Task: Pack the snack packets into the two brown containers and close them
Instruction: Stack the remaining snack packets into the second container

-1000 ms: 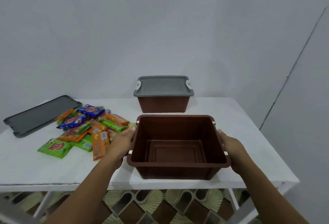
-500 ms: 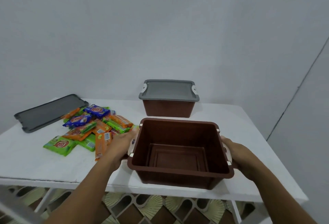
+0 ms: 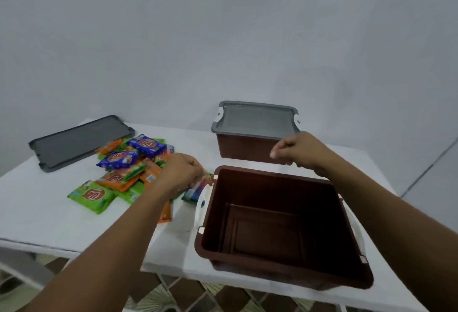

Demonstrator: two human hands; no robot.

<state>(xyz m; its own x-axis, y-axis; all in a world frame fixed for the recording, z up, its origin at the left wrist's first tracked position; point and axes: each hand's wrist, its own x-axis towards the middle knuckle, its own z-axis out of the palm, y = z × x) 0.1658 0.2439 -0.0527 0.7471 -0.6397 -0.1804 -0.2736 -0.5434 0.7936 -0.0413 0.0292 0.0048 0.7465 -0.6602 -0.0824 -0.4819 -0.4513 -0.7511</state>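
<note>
Left hand (image 3: 182, 171), right hand (image 3: 297, 149) and both forearms (image 3: 119, 237) are bare.

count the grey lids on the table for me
2. One grey lid lies loose at the far left of the table, beside the snack packets. The other sits on the far brown container. None seems hidden.
</note>
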